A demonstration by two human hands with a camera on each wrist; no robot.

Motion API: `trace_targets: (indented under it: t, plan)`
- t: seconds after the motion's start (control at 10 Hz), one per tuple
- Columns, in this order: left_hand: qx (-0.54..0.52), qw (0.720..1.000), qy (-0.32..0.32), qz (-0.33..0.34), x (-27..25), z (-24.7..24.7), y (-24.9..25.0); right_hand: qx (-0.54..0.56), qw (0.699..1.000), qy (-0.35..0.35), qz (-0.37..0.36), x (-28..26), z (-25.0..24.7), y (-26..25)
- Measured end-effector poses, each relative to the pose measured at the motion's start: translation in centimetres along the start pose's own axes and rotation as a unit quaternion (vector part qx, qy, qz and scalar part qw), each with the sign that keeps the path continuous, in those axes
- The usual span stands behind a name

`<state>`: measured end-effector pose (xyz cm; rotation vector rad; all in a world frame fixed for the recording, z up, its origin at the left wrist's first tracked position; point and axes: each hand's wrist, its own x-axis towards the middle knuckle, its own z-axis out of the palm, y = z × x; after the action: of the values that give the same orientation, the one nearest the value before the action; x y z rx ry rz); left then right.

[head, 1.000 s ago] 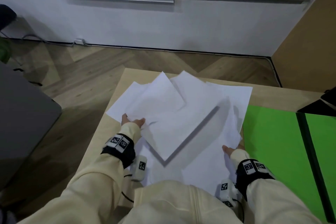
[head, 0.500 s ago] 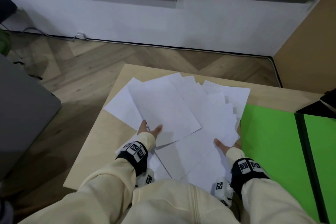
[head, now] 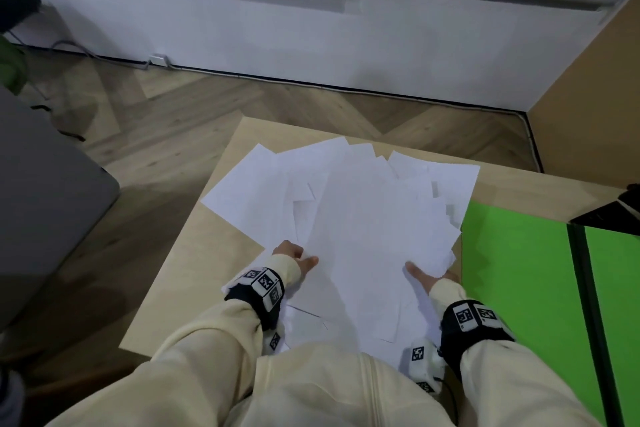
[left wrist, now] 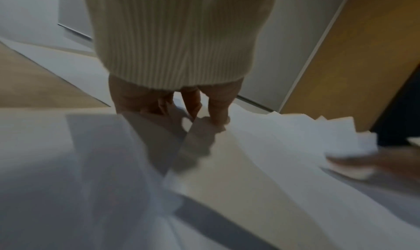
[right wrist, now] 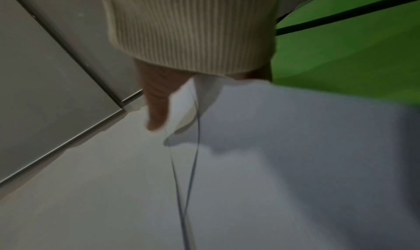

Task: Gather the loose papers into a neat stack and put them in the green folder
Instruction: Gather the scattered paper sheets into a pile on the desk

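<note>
Several loose white papers (head: 363,218) lie fanned across the light wooden table (head: 180,281), overlapping at odd angles. My left hand (head: 298,255) grips the near left side of the pile, thumb on top and fingers tucked under a sheet; the left wrist view shows the same hand (left wrist: 204,110) on the papers (left wrist: 261,164). My right hand (head: 427,277) holds the near right side, its thumb (right wrist: 156,110) lying on the papers (right wrist: 227,182) and its fingers hidden beneath. The green folder (head: 512,281) lies open flat just right of the pile, also visible as the green folder (right wrist: 341,56).
A grey piece of furniture (head: 52,201) stands left of the table across a strip of wooden floor. A black object (head: 613,215) overlaps the folder's far right corner. A white wall and a brown panel (head: 588,80) stand behind.
The sheets that were raised a second ago now lie flatter and more overlapped. Both hands have drawn closer together at the near edge, the left hand shifting right.
</note>
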<state>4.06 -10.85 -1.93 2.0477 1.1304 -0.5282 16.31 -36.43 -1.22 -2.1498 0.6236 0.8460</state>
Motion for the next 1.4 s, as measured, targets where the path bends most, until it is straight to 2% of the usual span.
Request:
trace_targets:
  t: [0.1,0.2,0.3,0.4,0.5,0.6,0.7,0.8,0.9,1.0,1.1,1.2,1.3,1.4]
  plan:
    - [-0.121,0.985,0.106,-0.071,1.3,-1.7,-0.2,-0.057,0.998,0.038,-0.014,-0.2,-0.3,0.6]
    - [-0.146,0.940,0.216,-0.221,3.1,-4.6,-1.9,-0.069,0.997,0.018,-0.013,0.5,-0.6,0.6]
    - [-0.144,0.899,0.268,-0.315,4.5,-6.1,-3.3,-0.088,0.996,-0.010,-0.013,0.9,-0.9,0.3]
    - [-0.124,0.920,0.250,-0.275,5.9,-6.3,-3.0,-0.121,0.992,-0.009,-0.015,1.7,-0.9,0.2]
    - [-0.091,0.949,0.189,-0.237,7.3,-6.6,-2.0,-0.177,0.984,-0.029,-0.017,1.4,-1.1,0.0]
    - [-0.081,0.963,0.159,-0.202,8.2,-7.1,-1.8,-0.184,0.983,-0.006,-0.021,2.4,-1.0,0.0]
    - [-0.066,0.972,0.173,-0.147,8.9,-7.3,-1.7,-0.193,0.981,0.020,0.009,1.2,-1.1,-1.1]
    - [-0.053,0.972,0.157,-0.166,8.4,-7.1,-0.8,-0.194,0.980,0.044,-0.021,0.0,-2.0,-1.9]
    - [-0.095,0.939,0.204,-0.259,7.2,-6.9,-0.1,-0.235,0.971,0.047,0.014,-0.2,-2.8,-2.0]
    - [-0.157,0.903,0.254,-0.309,6.8,-6.6,0.7,-0.356,0.933,0.045,-0.010,-0.9,-3.9,-1.6]
    - [-0.161,0.906,0.243,-0.307,6.9,-6.3,2.5,-0.408,0.911,0.042,-0.037,-0.5,-5.0,-1.2]
    - [-0.160,0.914,0.234,-0.291,6.8,-5.4,4.1,-0.418,0.908,0.004,0.021,-0.1,-4.8,0.1]
    - [-0.145,0.922,0.223,-0.281,6.3,-4.5,5.1,-0.457,0.889,-0.026,-0.001,-0.6,-4.2,0.0]
    - [-0.148,0.923,0.220,-0.280,6.2,-4.2,6.0,-0.230,0.971,-0.010,0.061,-2.3,-4.4,-0.8]
